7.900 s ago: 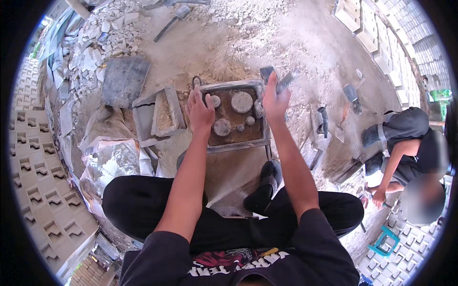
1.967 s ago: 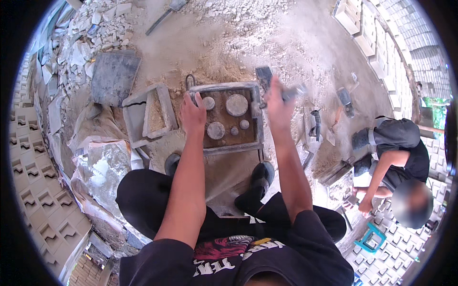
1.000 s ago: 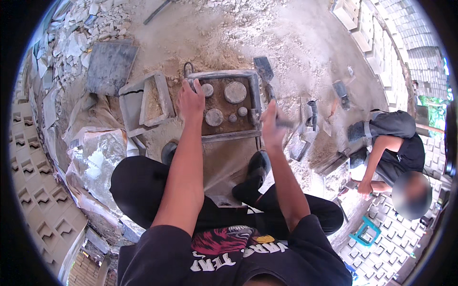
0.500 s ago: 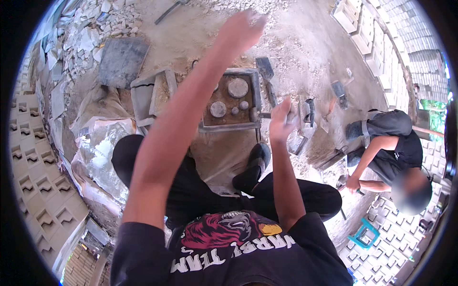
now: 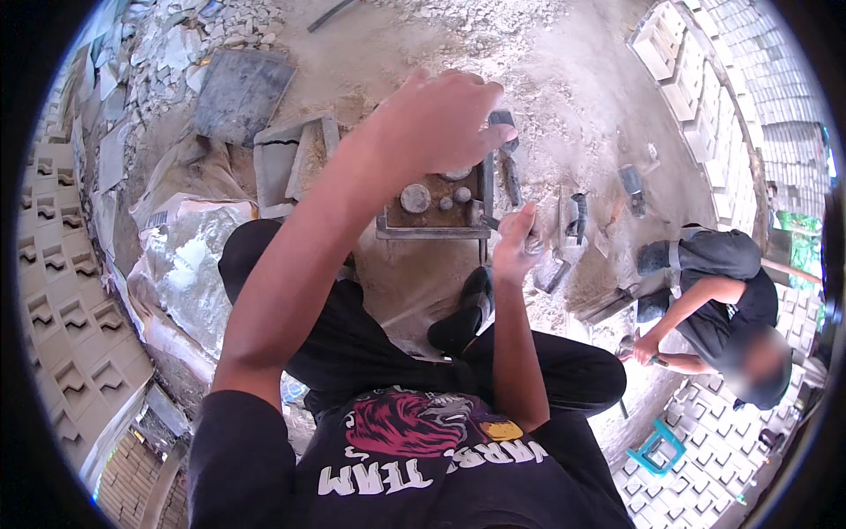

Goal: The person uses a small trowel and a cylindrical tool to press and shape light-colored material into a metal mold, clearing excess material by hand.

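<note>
In front of me on the ground sits a square grey frame with a brown bed. Round pale discs and small round knobs lie inside. My left hand hovers over the frame's far side, palm down, fingers bent and thumb held apart; nothing shows in it, though its underside is hidden. At the frame's right side, my right hand is closed around a slim tool with a flat dark blade. The blade points left at the frame's right wall. The grip hides most of the tool's handle.
A grey block-shaped mould and a dark flat slab are at left, beside a sack of white powder. Dark tools lie right. A crouching co-worker is at far right, near a teal stool.
My left hand has come back nearer from beyond the frame and now covers its far part. My right hand stays beside the frame with the tool, dipping slightly.
</note>
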The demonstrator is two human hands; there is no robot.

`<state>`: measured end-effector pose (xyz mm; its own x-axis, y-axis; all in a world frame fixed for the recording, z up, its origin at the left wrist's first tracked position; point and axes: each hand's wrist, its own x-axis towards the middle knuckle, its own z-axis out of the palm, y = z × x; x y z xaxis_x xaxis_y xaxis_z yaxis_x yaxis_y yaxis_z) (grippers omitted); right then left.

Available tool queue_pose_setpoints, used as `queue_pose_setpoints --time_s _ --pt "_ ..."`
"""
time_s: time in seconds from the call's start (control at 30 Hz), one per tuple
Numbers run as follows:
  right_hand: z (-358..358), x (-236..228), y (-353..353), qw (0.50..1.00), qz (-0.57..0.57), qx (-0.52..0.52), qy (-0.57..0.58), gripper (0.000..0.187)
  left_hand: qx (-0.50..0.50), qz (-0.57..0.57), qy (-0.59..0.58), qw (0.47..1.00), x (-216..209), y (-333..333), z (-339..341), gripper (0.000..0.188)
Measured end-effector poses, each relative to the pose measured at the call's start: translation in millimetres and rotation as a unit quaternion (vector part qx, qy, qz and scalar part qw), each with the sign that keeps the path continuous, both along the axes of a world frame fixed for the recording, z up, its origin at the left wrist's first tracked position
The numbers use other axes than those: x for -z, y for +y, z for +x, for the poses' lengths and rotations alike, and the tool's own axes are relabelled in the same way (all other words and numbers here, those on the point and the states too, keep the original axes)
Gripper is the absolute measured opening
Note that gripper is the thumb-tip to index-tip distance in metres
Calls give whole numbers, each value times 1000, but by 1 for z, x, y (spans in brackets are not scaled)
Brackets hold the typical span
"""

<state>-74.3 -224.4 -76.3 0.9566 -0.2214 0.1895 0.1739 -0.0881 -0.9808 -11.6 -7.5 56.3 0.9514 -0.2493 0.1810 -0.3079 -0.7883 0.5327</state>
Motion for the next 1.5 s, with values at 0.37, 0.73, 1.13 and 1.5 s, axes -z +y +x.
queue_pose_setpoints --time_s 0.37,0.73,1.13,1.5 --pt "15 -30 16 999 -17 1 34 45 -7 -21 161 987 -3 15 10 57" --pt "12 -36 25 999 5 27 26 46 25 -34 193 980 -4 13 23 60" --pt "21 -41 40 992 -4 34 118 50 -3 -10 198 980 1 14 27 64" --pt "-2 -27 41 1000 -1 -4 -6 31 9 4 222 975 -4 13 29 63"
